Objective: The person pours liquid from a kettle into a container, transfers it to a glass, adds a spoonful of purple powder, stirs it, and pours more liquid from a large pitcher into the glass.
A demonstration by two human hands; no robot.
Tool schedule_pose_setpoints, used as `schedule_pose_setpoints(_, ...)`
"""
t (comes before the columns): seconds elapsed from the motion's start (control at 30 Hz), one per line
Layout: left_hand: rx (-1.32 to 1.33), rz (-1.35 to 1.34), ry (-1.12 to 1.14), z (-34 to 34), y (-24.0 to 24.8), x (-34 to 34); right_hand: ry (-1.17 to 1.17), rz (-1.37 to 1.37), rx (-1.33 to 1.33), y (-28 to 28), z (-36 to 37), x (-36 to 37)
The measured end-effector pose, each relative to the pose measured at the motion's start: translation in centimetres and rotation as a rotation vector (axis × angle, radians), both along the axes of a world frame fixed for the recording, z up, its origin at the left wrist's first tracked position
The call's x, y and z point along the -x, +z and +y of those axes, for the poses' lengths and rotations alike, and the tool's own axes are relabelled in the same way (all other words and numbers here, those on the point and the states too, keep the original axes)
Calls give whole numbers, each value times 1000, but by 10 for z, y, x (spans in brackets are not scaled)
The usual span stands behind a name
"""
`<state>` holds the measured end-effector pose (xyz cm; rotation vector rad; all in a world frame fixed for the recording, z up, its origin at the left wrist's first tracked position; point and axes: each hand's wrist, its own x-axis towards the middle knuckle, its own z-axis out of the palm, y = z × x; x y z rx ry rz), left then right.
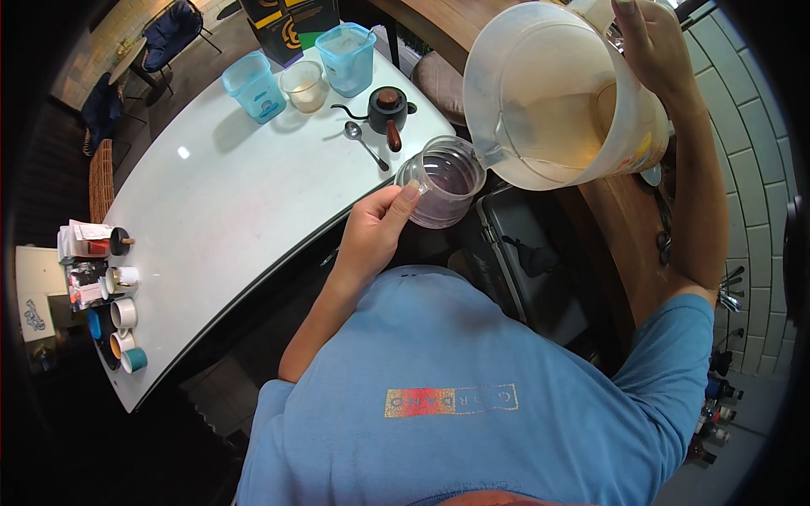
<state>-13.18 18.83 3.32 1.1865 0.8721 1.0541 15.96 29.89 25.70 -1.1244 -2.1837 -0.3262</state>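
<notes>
My left hand (371, 229) is closed on the handle of a clear glass jug (440, 207), out past the near edge of the white counter. High on the right, my right hand (660, 52) grips the handle of a large translucent plastic pitcher (531, 80). The pitcher is tilted toward the jug, its spout at the jug's rim. Some pale liquid lies inside the pitcher along its lower wall; whether any is running into the jug I cannot tell. Closest to the jug on the counter are a small black gooseneck kettle (387, 110) with wooden knob and handle, and a spoon (366, 145).
Two blue plastic containers (254, 87) (348, 61) and a glass cup (304, 86) of pale contents stand at the far end of the white counter (228, 211). Several mugs (124, 314) line its left end. A wooden counter (609, 215) runs along the right.
</notes>
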Motion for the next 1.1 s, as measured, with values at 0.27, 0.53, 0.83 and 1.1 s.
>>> schedule_pose_setpoints(0.27, 8, -11, 1, -2, 0, 3, 2, -15, -5, 1, -3, 6)
schedule_pose_setpoints(0.53, -12, -29, 1, -3, -5, 4, -41, -23, 36, 0, -7, 9)
schedule_pose_setpoints(0.83, -1, -32, 5, -4, -4, 5, -23, 4, 35, 0, -16, 23)
schedule_pose_setpoints(1.1, 20, -37, -39, -4, -12, 8, -40, 2, 52, -3, -18, 24)
